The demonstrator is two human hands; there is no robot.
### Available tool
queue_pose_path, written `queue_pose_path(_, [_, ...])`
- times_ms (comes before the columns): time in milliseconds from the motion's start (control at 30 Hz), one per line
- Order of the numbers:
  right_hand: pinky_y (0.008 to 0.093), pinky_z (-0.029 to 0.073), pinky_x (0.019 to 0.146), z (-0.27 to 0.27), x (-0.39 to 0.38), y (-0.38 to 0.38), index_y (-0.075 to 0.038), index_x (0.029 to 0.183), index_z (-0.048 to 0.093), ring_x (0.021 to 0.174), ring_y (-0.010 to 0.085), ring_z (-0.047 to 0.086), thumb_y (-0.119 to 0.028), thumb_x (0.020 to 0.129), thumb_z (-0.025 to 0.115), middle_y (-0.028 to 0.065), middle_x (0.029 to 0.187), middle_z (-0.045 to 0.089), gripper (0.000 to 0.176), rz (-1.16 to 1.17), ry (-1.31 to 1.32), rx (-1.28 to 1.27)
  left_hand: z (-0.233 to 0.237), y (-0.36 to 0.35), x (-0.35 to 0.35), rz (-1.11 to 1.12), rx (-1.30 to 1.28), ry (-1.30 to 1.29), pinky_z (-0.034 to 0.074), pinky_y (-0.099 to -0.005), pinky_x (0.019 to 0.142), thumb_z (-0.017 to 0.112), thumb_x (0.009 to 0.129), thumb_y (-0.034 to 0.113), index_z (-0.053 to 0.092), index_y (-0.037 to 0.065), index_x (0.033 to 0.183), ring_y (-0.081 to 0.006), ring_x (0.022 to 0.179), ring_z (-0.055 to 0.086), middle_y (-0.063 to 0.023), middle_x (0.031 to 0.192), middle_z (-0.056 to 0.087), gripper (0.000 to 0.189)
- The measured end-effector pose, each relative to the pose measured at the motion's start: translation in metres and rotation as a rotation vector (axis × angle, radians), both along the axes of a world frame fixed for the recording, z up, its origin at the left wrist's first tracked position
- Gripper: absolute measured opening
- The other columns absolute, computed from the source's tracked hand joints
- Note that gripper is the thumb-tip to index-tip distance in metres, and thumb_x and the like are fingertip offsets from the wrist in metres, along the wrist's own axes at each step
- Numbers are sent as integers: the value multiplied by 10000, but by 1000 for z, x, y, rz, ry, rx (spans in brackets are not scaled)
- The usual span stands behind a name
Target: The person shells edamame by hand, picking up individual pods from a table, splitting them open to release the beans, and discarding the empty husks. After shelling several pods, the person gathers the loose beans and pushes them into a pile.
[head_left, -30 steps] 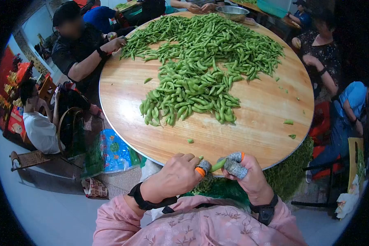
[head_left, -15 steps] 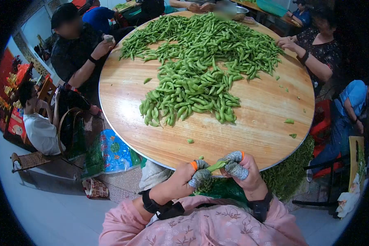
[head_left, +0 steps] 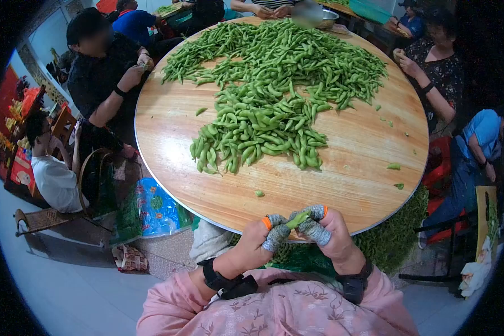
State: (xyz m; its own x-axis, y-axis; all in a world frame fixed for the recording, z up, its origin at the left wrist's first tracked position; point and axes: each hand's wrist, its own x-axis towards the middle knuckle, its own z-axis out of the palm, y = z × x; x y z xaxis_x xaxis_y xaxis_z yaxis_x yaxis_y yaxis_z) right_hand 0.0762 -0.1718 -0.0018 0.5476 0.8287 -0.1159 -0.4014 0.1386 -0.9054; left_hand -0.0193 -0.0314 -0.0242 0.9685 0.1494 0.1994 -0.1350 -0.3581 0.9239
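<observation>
A green bean pod [head_left: 297,219] is pinched between my two hands at the near edge of the round wooden table [head_left: 353,168]. My left hand [head_left: 257,241] grips it with thumb and finger in grey knitted covers with orange tips. From the other side my right hand [head_left: 327,232], with the same finger covers, holds the pod. A big pile of green pods [head_left: 263,95] covers the table's middle and far half, out of my hands' reach.
Several people sit around the table, a person in black [head_left: 103,73] at the left and another at the right [head_left: 437,67], each handling pods. A heap of green pods [head_left: 392,235] lies below the table's right edge. A blue plastic bag [head_left: 157,204] sits on the floor.
My left hand slid up to the pod and closed on it beside the right hand. The person at the right reached onto the table, then pulled the hand back.
</observation>
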Motion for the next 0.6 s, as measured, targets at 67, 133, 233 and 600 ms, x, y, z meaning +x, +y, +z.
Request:
queue_pose_path(67, [198,416,595,-2,2,3,18,904,546,688,81,507,-112,776,566,42,814,551,183,24,-113,32,3,1,0,0,-238,32,376,-282,504,454,828,159,514,26,789,-167,571,492,-55,625,498,151])
queue_pose_path(133, [210,432,636,-8,7,5,15,910,545,726,92,514,-73,773,561,36,827,549,163,9,-248,60,-4,2,-3,32,-265,111,379,-264,513,458,829,169,512,27,786,-130,595,482,-31,636,497,158])
queue_pose_path(233, [268,434,701,-20,12,3,2,904,548,758,137,542,-72,749,564,74,831,586,172,64,-434,60,-3,0,5,120,-133,67,401,-252,517,592,730,108,521,34,753,-133,579,489,-19,648,516,105])
queue_pose_path(600, [216,408,632,-15,14,2,4,843,528,702,65,487,-73,792,525,11,745,558,92,124,-452,28,22,6,8,126,-116,224,360,-230,444,507,779,260,483,26,588,-94,496,455,-7,540,497,303])
